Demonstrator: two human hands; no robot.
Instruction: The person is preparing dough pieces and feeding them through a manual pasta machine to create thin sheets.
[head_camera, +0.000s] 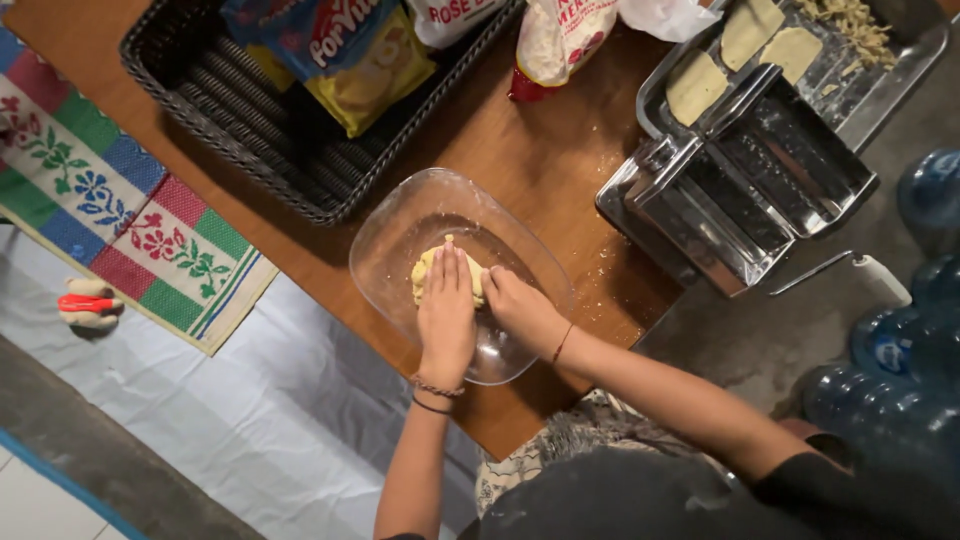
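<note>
dough (432, 270) in bowl (400, 230) on table (540, 160), both hands (447, 310) on it; basket (200, 110) behind-left, pasta machine (735, 185) right, tray (900, 70) behind machine

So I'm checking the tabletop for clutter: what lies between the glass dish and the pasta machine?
In the head view, only bare wooden table dusted with flour lies between the glass dish and the pasta machine.
</note>
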